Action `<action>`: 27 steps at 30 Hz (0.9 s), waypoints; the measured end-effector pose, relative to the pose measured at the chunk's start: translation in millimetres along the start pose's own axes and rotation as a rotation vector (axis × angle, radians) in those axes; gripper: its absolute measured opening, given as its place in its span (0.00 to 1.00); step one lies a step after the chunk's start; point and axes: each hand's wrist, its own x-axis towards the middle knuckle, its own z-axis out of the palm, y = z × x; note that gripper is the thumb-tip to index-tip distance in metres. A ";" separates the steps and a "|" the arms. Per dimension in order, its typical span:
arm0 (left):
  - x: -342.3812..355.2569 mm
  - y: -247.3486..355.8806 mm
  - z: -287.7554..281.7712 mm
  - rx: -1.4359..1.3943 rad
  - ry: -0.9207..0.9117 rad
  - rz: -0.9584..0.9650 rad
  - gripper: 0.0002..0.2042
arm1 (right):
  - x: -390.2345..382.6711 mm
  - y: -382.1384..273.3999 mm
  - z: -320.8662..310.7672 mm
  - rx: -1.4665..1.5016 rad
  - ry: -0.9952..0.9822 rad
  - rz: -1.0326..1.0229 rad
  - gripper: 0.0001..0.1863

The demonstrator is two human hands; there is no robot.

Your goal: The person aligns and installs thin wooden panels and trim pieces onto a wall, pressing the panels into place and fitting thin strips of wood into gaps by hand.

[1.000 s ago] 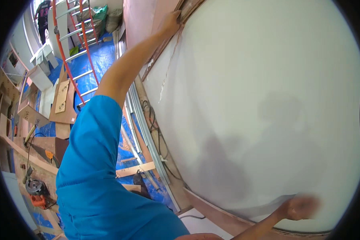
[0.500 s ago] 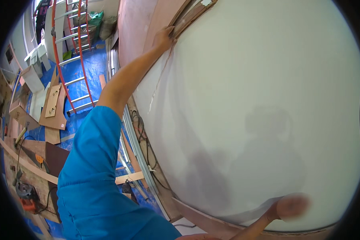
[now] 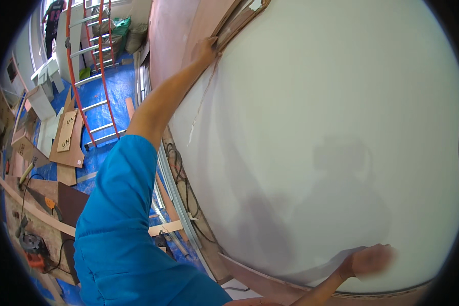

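Observation:
A large, smooth white panel point(image 3: 301, 102) fills the middle and right of the head view. At its upper left edge, my left hand point(image 3: 205, 51) is closed at the lower end of a brown edge strip point(image 3: 237, 28). A thin, ragged pale line point(image 3: 201, 104) runs down the panel from beside that hand. My right hand point(image 3: 372, 260) is over the panel near its lower edge. Its fingers are smeared by motion, so I cannot tell whether they are curled or hold anything. My shadow falls across the panel.
A red ladder point(image 3: 89, 76) stands on blue sheeting point(image 3: 122, 84) at the left. Metal profiles point(image 3: 176, 176) and a dark cable point(image 3: 186, 188) run along the panel's left side. A power tool point(image 3: 34, 247) sits on a wooden bench at the lower left. Another person point(image 3: 51, 23) is at the far left.
My right hand shows less blur and stays in about the same place. My left hand and the brown strip have shifted slightly left and down in view. The other person shows more fully.

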 end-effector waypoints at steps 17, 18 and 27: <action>-19.9 -7.0 16.5 -0.149 -0.031 -0.246 0.27 | -3.8 4.9 1.0 0.075 0.003 0.026 0.10; -18.1 -22.0 21.3 -0.140 0.001 -0.218 0.27 | -3.2 4.0 1.7 0.077 0.002 0.027 0.10; -26.5 -23.7 24.8 -0.063 -0.006 -0.119 0.29 | -1.1 1.1 2.4 0.023 -0.019 -0.014 0.11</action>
